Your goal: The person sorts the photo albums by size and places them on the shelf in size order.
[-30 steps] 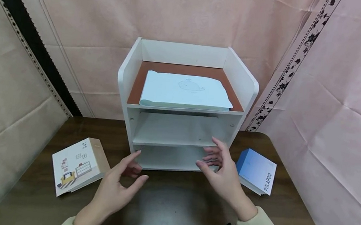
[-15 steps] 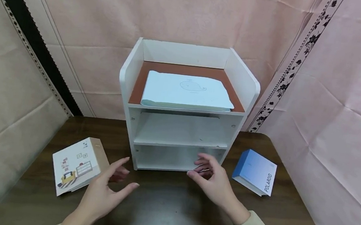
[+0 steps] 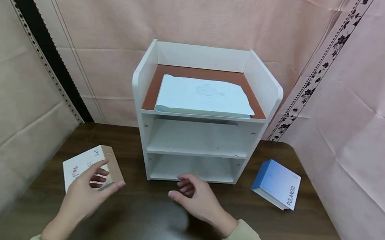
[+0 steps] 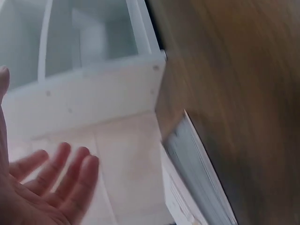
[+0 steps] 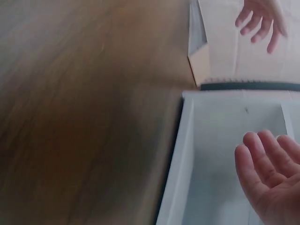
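My left hand [image 3: 86, 191] hovers over the white book [image 3: 80, 163] with a tan spine at the left of the table, fingers apart and holding nothing. In the left wrist view that hand [image 4: 56, 187] is beside the book [image 4: 192, 173], with a gap between them. My right hand [image 3: 201, 201], loosely curved and empty, hangs in front of the white shelf's [image 3: 192, 154] lowest level. The right wrist view shows its relaxed fingers [image 5: 262, 159] near the shelf frame [image 5: 180, 173]. A blue book [image 3: 277, 183] marked POLAROID lies at the right.
On the shelf's brown top level lies a pale blue sheet-covered item [image 3: 205, 98] with a whale drawing. The dark wooden table [image 3: 154, 217] carries everything. Pink cloth [image 3: 207, 16] hangs behind, with more cloth on both sides.
Both hands have moved left and slightly down; the left hand has come over the white book, and the right has shifted away from the blue book. The view has shifted slightly.
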A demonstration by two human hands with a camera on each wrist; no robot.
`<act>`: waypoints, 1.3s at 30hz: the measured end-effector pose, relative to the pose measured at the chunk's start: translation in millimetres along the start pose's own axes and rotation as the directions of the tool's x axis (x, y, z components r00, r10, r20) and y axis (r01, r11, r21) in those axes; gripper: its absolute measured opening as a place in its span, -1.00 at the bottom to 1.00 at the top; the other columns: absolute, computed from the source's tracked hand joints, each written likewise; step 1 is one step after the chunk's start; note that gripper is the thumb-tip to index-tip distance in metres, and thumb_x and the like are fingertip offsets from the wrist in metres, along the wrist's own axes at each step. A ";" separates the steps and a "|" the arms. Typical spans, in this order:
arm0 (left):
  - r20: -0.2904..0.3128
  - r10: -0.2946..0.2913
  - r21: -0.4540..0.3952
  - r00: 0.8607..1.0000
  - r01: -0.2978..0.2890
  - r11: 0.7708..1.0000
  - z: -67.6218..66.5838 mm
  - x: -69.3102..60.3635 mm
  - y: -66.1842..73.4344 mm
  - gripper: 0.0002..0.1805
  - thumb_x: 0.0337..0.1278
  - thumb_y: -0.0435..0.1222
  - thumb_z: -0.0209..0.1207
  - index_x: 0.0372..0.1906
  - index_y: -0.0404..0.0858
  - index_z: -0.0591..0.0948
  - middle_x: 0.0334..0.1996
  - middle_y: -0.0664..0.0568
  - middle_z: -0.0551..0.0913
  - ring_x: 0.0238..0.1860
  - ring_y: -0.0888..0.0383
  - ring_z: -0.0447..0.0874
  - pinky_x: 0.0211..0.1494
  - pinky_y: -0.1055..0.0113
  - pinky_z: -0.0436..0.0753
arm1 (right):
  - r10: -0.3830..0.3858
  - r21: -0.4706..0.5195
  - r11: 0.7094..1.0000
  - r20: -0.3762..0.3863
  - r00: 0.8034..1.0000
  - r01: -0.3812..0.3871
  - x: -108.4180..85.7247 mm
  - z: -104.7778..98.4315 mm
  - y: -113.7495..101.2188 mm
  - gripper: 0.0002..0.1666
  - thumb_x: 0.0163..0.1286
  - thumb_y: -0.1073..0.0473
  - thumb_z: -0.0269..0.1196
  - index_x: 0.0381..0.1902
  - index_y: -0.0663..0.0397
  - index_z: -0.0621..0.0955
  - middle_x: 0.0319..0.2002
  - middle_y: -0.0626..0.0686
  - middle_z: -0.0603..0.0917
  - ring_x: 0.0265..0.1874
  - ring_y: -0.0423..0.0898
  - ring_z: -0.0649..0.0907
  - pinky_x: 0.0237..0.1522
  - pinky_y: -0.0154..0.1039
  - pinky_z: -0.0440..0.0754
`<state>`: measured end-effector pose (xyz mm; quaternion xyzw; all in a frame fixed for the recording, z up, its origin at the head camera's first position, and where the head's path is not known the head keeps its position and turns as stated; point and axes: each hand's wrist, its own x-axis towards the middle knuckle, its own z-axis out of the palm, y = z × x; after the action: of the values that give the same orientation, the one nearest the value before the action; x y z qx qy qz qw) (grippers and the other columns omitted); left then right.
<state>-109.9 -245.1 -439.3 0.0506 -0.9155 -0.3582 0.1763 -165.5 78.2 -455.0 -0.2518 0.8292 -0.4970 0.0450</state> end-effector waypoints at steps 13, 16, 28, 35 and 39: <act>0.069 -0.284 0.112 0.956 0.276 0.955 -21.5 18.8 -56.5 0.04 0.03 0.37 0.13 0.44 -0.26 0.22 0.09 -0.21 0.52 0.03 -0.10 0.53 -0.13 0.04 0.42 | 0.161 0.019 0.986 0.123 0.979 -0.164 36.5 63.3 -21.1 -0.35 0.24 -0.46 0.16 0.03 -0.14 0.59 -0.27 -0.28 0.64 -0.28 -0.31 0.60 -0.21 -0.29 0.58; 0.052 -0.302 0.125 0.952 0.294 0.948 -20.3 17.2 -68.3 0.03 0.03 0.37 0.12 0.40 -0.30 0.26 0.07 -0.23 0.53 0.03 -0.11 0.54 -0.13 0.02 0.42 | 0.193 0.035 0.979 0.170 0.966 -0.201 42.0 77.0 -24.4 -0.32 0.24 -0.46 0.15 0.06 -0.13 0.58 -0.25 -0.28 0.63 -0.26 -0.32 0.60 -0.17 -0.28 0.58; 0.113 -0.377 0.199 0.919 0.351 0.915 -27.4 17.2 -94.5 0.22 -0.04 0.42 0.11 0.38 -0.54 0.15 0.20 -0.54 0.28 0.15 -0.41 0.31 0.08 -0.28 0.36 | 0.347 0.302 0.862 0.237 0.908 -0.408 77.8 125.3 -32.6 -0.19 0.29 -0.30 0.24 0.28 0.13 0.41 0.01 0.00 0.58 -0.14 -0.02 0.65 -0.08 -0.10 0.61; 0.099 -0.405 0.213 0.909 0.379 0.901 -25.9 16.5 -100.3 0.31 -0.07 0.41 0.15 0.34 -0.68 0.08 0.14 -0.60 0.25 0.11 -0.42 0.31 0.07 -0.28 0.37 | 0.417 0.471 0.742 0.232 0.879 -0.476 89.8 144.9 -30.3 -0.30 0.33 -0.17 0.27 0.21 0.21 0.42 -0.01 0.11 0.55 -0.07 0.07 0.64 -0.12 -0.08 0.66; 0.088 -0.394 0.213 0.915 0.369 0.905 -24.9 16.5 -104.4 0.20 -0.08 0.40 0.18 0.25 -0.63 0.25 0.02 -0.53 0.39 -0.03 -0.34 0.44 -0.12 -0.17 0.49 | 0.438 0.500 0.716 0.223 0.871 -0.488 95.1 151.0 -30.6 -0.32 0.33 -0.13 0.28 0.21 0.22 0.43 -0.01 0.11 0.55 -0.11 0.05 0.65 -0.15 -0.08 0.67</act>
<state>-119.9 -341.7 -488.0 0.2221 -0.9274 -0.2986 0.0375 -187.7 -98.4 -488.2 -0.0347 0.6878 -0.6715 0.2735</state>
